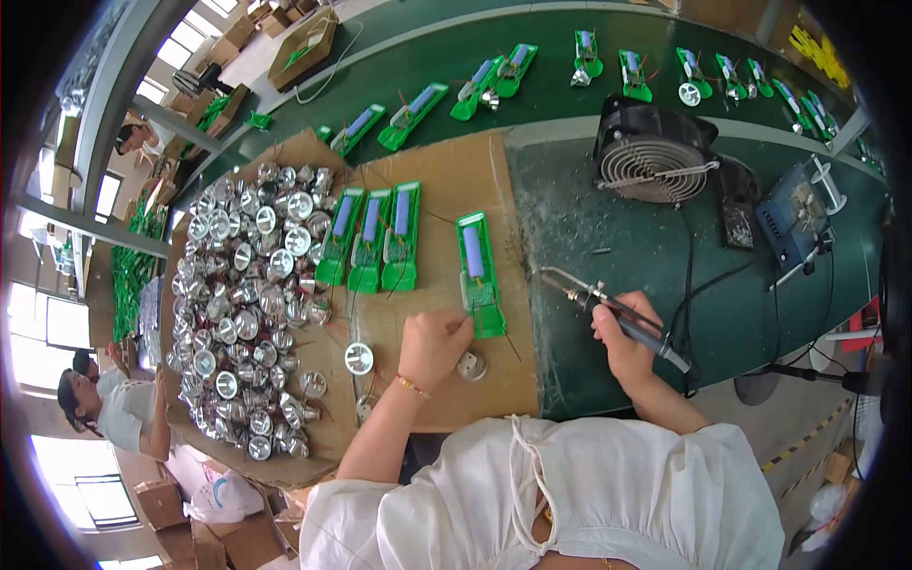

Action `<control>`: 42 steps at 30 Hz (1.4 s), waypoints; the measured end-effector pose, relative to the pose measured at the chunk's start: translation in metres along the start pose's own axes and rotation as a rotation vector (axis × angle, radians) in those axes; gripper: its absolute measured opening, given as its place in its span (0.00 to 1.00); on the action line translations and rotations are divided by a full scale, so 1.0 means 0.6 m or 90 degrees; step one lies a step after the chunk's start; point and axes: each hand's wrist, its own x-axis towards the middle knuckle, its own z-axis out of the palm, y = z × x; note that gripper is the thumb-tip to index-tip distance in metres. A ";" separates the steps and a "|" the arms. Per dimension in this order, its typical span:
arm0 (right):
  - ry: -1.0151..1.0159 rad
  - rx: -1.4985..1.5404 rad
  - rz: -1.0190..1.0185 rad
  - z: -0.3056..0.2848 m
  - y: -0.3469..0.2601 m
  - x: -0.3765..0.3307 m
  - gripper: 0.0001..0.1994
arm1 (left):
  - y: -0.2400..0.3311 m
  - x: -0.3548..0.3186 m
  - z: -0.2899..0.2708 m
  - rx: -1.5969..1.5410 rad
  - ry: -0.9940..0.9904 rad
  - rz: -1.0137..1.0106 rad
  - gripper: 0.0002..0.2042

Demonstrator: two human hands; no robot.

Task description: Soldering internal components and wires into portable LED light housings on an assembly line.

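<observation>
My right hand (629, 344) is closed round the dark handle of a soldering iron (636, 328); its bent metal tip points left over the cardboard's edge. My left hand (433, 348) is closed, fingertips pinched together beside the lower end of a green plastic housing (489, 318) with a purple cylindrical cell inside. What those fingers pinch, perhaps a thin wire, is too small to make out. Just below them lies a small silvery reflector (472, 367). Another round reflector (358, 358) rests left of my wrist. Three more green housings (400, 275) with cells stand side by side beyond my left hand.
A big heap of silvery reflectors (247, 326) covers the cardboard (446, 408) at left. On the right are a black fan (655, 157), a blue soldering station (796, 223) and trailing cables. Several green housings (413, 116) line the far belt. Other people sit at left.
</observation>
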 end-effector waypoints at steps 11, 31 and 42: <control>-0.003 -0.005 0.116 0.011 -0.001 0.010 0.08 | 0.154 0.489 0.072 0.102 0.166 0.243 0.10; 0.032 -0.034 0.086 0.005 0.029 0.015 0.06 | 0.073 0.098 0.010 0.607 0.094 0.218 0.08; 0.059 0.015 0.028 0.006 0.005 0.010 0.07 | -0.022 -0.140 -0.056 0.365 0.330 0.064 0.13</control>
